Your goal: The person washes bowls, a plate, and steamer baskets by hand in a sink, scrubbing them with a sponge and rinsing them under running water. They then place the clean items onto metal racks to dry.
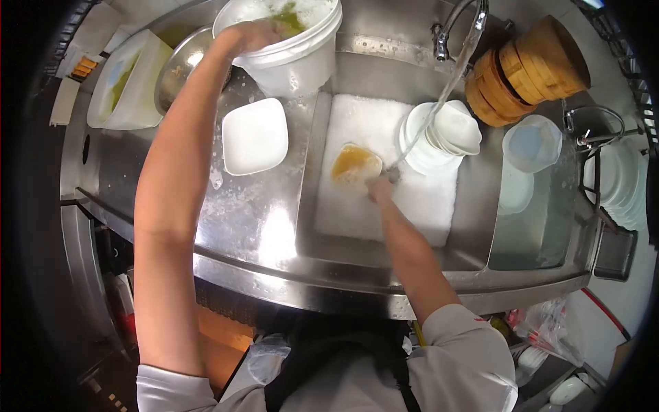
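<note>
My left hand (255, 36) reaches over the rim of a large white bucket (292, 69) holding foam and something green; its fingers are hidden inside. In the sink, my right hand (379, 189) is closed at the edge of a small dish (355, 166) with yellowish liquid, low over the white foam (350, 213). Just right of it stands a stack of white bowls (439, 137), with water from the tap (443, 41) running down beside them. A white square plate (255, 136) rests on the steel counter left of the sink.
Bamboo steamers (525, 72) stand behind the sink at the right. A second basin (542, 233) holds water and a clear container (532, 143). Stacked plates (621, 182) are at the far right. A metal bowl (182, 72) and a white tub (130, 86) sit at the left.
</note>
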{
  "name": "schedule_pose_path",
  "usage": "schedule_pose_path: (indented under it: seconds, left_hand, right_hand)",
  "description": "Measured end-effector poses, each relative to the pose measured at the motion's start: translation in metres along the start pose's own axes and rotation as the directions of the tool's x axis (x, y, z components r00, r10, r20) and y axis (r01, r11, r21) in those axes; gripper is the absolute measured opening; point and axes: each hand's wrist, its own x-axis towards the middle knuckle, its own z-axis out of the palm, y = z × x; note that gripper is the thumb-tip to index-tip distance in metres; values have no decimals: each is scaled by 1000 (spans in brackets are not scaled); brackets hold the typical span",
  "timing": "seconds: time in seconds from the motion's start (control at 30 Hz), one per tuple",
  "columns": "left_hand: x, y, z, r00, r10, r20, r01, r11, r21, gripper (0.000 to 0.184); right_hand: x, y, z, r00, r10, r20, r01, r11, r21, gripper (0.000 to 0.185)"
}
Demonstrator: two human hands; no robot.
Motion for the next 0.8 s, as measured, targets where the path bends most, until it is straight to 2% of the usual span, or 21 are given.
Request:
schedule_pose_path:
  seconds: [0.03, 0.07, 0.13, 0.23, 0.33, 0.37, 0.4, 0.43, 0.47, 0.5, 0.53, 0.57, 0.6, 0.63, 0.67, 0.7, 0.73, 0.77, 0.8]
  left_hand:
    - [12, -8, 2, 999, 11, -52, -3, 987, 159, 57]
    - [19, -18, 8, 986, 57, -159, -38, 992, 121, 57]
    - [25, -32, 17, 918, 131, -374, -121, 991, 49, 55]
    - [10, -13, 10, 926, 119, -359, -146, 988, -50, 60]
    - [17, -23, 8, 809, 108, -578, -288, 930, -229, 58]
    - [17, -22, 7, 805, 89, -586, -438, 756, -487, 48]
    - [2, -5, 4, 729, 66, -681, -518, 704, -486, 46]
    - [-26, 23, 4, 644, 34, -764, -595, 651, -472, 44]
    - [-51, 48, 10, 554, -5, -832, -667, 596, -447, 42]
    - [-68, 67, 21, 559, 63, -827, -704, 562, -434, 43]
    - [-66, 74, 42, 649, 122, -751, -665, 570, -482, 43]
    - [-63, 87, 64, 783, 240, -574, -607, 495, -622, 42]
    - [-55, 98, 93, 801, 355, -482, -589, 613, -527, 46]
    - [-36, 107, 132, 731, 461, -503, -638, 723, -264, 46]
    - [-24, 120, 176, 531, 579, -618, -678, 729, 100, 45]
    - [-19, 126, 226, 661, 557, -503, -635, 773, 21, 45]
    - [-14, 132, 259, 768, 522, -371, -577, 815, -47, 45]
    - [-4, 137, 261, 826, 420, -375, -460, 888, -20, 45]
    - [3, 139, 263, 875, 313, -371, -334, 943, 7, 46]
  right_hand:
    - [1, -2, 4, 1000, -24, -19, 23, 999, -32, 29]
    - [1, -5, 7, 998, -47, -39, 45, 997, -64, 30]
    - [-20, -32, -13, 967, 15, -254, 21, 990, 137, 35]
    - [-36, -62, -81, 929, -194, -313, 157, 978, -141, 35]
    - [-55, -68, -148, 961, -84, -262, 88, 996, 7, 37]
    - [-28, -41, -142, 926, -208, -314, 199, 978, -62, 40]
    - [-32, -40, -155, 940, -112, -323, 199, 947, 252, 38]
    - [-42, -44, -170, 953, -22, -303, 191, 818, 542, 35]
    - [-55, -49, -186, 966, 52, -254, 172, 604, 778, 33]
    - [-72, -58, -204, 958, 60, -281, 193, 590, 784, 33]
    - [-93, -68, -222, 949, 69, -306, 212, 576, 789, 33]
    - [-106, -73, -229, 941, 81, -327, 227, 563, 795, 33]
    - [-108, -70, -230, 952, 56, -302, 216, 575, 789, 32]
    - [-108, -66, -230, 960, 32, -277, 206, 589, 782, 32]
    - [-108, -65, -231, 968, 6, -252, 198, 601, 774, 32]
    - [-122, -73, -230, 962, 67, -266, 204, 475, 856, 31]
    - [-128, -74, -226, 953, 62, -298, 210, 574, 792, 28]
    - [-133, -73, -224, 943, 54, -330, 212, 666, 715, 25]
    - [-141, -74, -215, 947, 30, -320, 223, 656, 721, 26]
